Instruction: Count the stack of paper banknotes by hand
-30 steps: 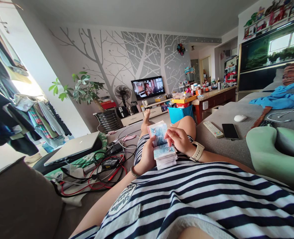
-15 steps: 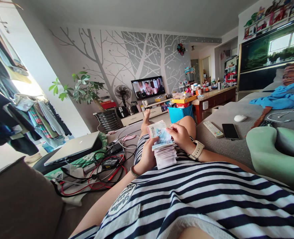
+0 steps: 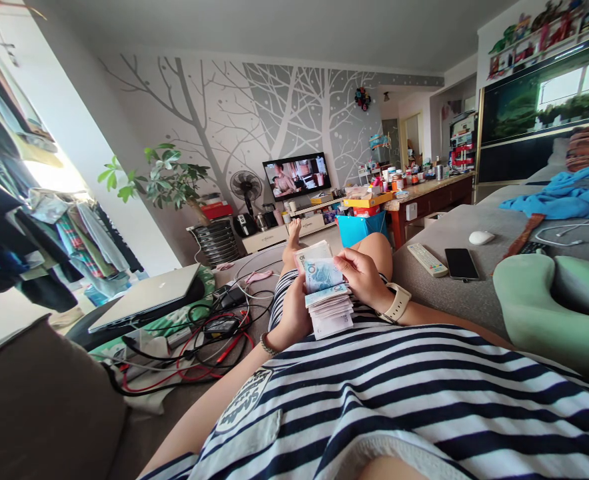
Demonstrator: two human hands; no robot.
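Note:
A thick wad of banknotes (image 3: 330, 313) is held over my lap, its near ends folded down and fanned in layers. My left hand (image 3: 294, 310) grips the wad from the left side, its fingers mostly hidden behind the notes. A blue note marked 10 (image 3: 319, 275) lies on the upper face, with paler notes showing behind its top edge. My right hand (image 3: 363, 275) pinches the right edge of this blue note between thumb and forefinger. On the right wrist is a cream watch (image 3: 397, 303), and on the left a braided bracelet (image 3: 268, 345).
Tangled cables (image 3: 214, 333) and a closed laptop (image 3: 147, 297) lie to my left. At right on the sofa are a remote control (image 3: 427, 260), a phone (image 3: 462, 264), a white mouse (image 3: 481, 237) and a green neck pillow (image 3: 529, 300). A television (image 3: 297, 176) stands ahead.
The blue 10 note now lies flatter and more fully visible on the wad. My left thumb has drawn back from its face, while my right hand stays at its right edge.

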